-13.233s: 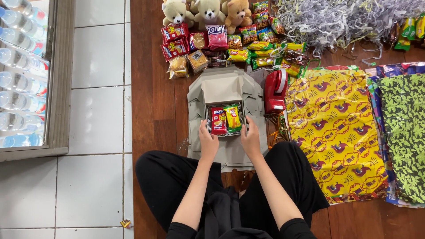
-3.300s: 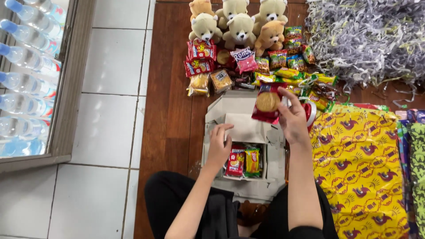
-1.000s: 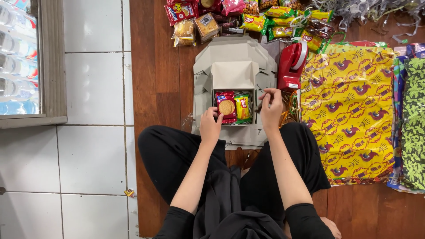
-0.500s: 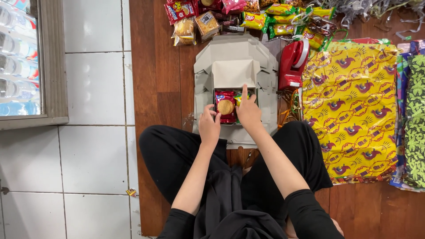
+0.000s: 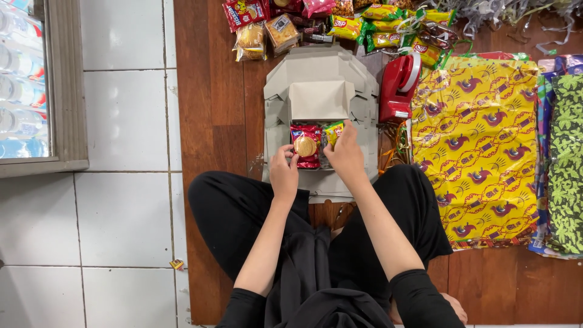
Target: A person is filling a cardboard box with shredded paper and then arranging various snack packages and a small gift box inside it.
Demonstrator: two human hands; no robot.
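The left hand (image 5: 283, 176) rests its loosely curled fingers on the near edge of the grey cardboard box (image 5: 320, 100), touching the red snack packet (image 5: 305, 146) just beyond its fingertips. The right hand (image 5: 346, 155) lies palm-down over the yellow-green packet (image 5: 332, 132), fingers bent; whether they grip it cannot be told. A red tape dispenser (image 5: 399, 88) stands to the right of that hand.

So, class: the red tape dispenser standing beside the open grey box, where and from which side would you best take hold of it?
Grip the red tape dispenser across its narrow body behind the tape wheel, coming from above. It stands free on the floor, its long sides exposed, with the grey box left and the yellow wrapping paper right.
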